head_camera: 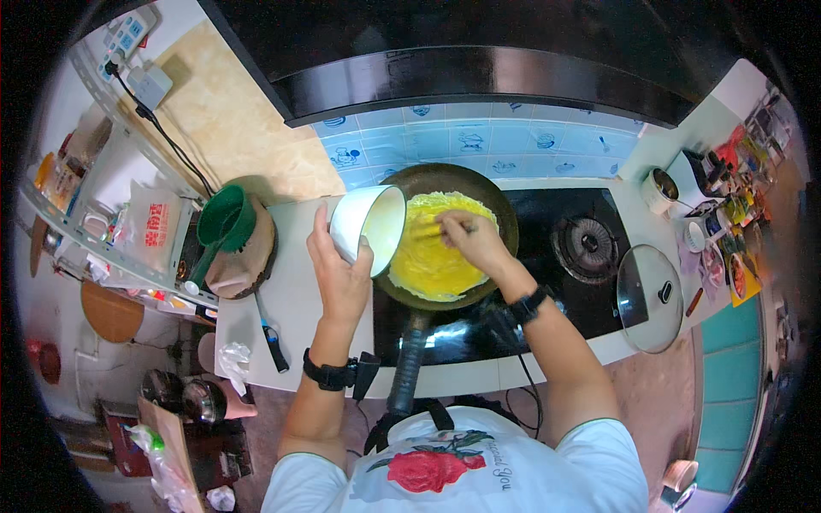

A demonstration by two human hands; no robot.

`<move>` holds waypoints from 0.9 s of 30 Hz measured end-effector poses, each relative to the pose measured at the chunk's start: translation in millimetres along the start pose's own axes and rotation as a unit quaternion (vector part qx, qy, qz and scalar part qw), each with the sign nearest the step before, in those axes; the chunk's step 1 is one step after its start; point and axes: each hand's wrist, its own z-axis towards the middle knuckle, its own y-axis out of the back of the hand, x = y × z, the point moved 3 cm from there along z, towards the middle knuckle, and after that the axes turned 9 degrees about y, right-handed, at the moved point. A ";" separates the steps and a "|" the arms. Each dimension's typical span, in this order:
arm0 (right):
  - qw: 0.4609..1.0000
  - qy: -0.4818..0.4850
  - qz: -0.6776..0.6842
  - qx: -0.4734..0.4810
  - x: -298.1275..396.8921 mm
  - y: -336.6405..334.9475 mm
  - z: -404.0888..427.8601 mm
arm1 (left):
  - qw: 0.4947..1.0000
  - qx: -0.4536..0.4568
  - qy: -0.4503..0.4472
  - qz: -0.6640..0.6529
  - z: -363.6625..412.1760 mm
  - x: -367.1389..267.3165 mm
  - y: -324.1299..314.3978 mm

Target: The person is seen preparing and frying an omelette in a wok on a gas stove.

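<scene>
My left hand grips a white bowl tilted over the left edge of a frying pan, its inside facing right. Spread across the pan is a thin layer of yellow egg with a pale, ragged rim. Over the egg, my right hand closes on a thin utensil, apparently chopsticks, its tip blurred against the yellow. The pan sits on the left part of a black glass gas hob. Its dark handle points toward my body.
On the right are a bare burner and a glass lid overhanging the counter edge. To the left stand a green strainer and a gas lighter. A black range hood hangs above. Containers and food crowd the far right counter.
</scene>
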 end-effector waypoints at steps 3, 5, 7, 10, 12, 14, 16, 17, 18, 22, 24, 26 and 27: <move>0.988 0.061 -0.043 -0.132 -35.8 35.4 8.6 | 1.000 0.005 0.001 -0.007 -1.0 -3.3 -4.3; 0.989 -0.023 -0.055 -0.137 -15.9 50.1 -9.1 | 1.000 -0.004 0.009 -0.008 -1.9 3.9 1.2; 0.994 -0.063 -0.058 -0.074 7.7 43.7 -29.2 | 1.000 -0.007 0.016 -0.011 -2.7 9.3 3.8; 0.996 -0.083 0.006 0.032 23.5 11.1 -35.8 | 1.000 -0.006 0.024 -0.020 -3.0 8.4 1.2; 0.997 -0.060 0.034 0.034 8.6 -4.7 -20.7 | 1.000 0.001 0.016 -0.014 -2.7 3.9 -2.5; 0.993 0.019 0.111 -0.034 -8.1 -2.3 -4.1 | 1.000 0.008 0.009 -0.014 -2.1 -3.5 -6.6; 0.996 0.024 0.039 -0.072 -24.4 15.3 -4.6 | 1.000 0.008 0.010 -0.012 -1.7 -3.9 -4.1; 0.993 0.029 -0.033 -0.111 -30.0 29.0 -5.7 | 1.000 0.005 0.011 -0.012 -1.3 -3.7 -1.7; 0.992 0.010 -0.052 -0.112 -25.4 35.6 -14.2 | 1.000 -0.002 -0.001 -0.002 -0.9 -2.3 0.0; 0.993 -0.106 0.019 0.038 13.5 9.2 -34.2 | 1.000 -0.015 -0.011 0.013 -0.8 3.6 4.7; 0.992 -0.093 0.065 0.050 11.2 -8.8 -21.2 | 1.000 -0.010 -0.014 0.008 -0.5 1.3 2.3; 0.999 -0.031 0.043 -0.002 -6.4 0.7 -2.7 | 1.000 -0.002 -0.017 -0.001 0.2 -3.0 -3.6; 0.998 0.019 0.015 -0.050 -14.7 10.3 2.9 | 1.000 0.002 -0.015 -0.005 0.1 -1.9 -5.5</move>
